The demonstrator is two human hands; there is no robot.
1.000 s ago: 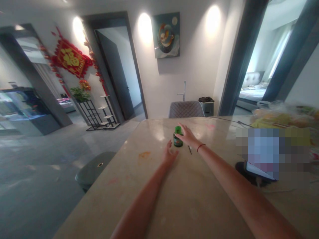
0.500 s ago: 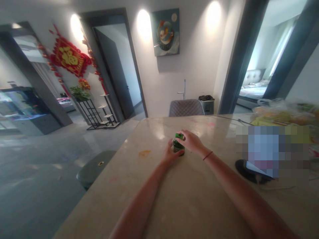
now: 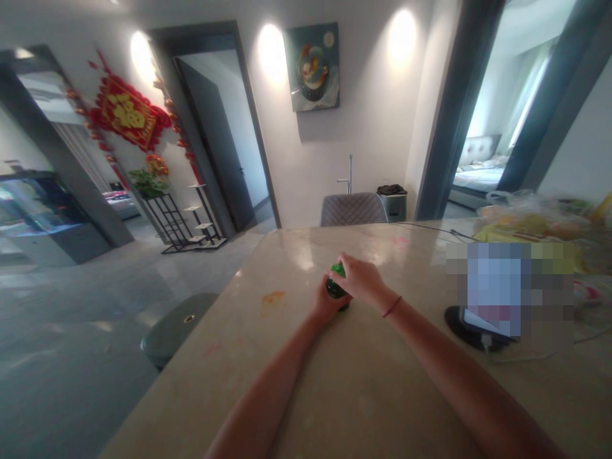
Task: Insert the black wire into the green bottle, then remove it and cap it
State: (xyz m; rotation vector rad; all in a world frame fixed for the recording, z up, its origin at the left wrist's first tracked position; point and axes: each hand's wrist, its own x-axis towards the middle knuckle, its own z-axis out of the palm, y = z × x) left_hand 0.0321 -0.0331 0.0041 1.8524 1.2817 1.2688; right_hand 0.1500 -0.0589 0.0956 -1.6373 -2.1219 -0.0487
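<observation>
A small dark green bottle (image 3: 335,289) with a bright green cap (image 3: 338,269) is on the table, leaning a little to the left. Around its body wrap the fingers of my left hand (image 3: 323,302). My right hand (image 3: 364,278), with a red cord at the wrist, grips the cap from above and the right. Fingers cover much of the bottle, so any label is hidden.
The stone-topped table (image 3: 382,395) has an orange stain left of my hands. To the right are a black round stand (image 3: 456,325) with a cable, a blurred-out patch and plastic bags (image 3: 530,213). A grey chair (image 3: 354,210) stands beyond the far edge, a green stool (image 3: 176,328) at left.
The bottle has tipped slightly to the left and come a little nearer. My right hand has closed further over the cap, and the view has shifted slightly.
</observation>
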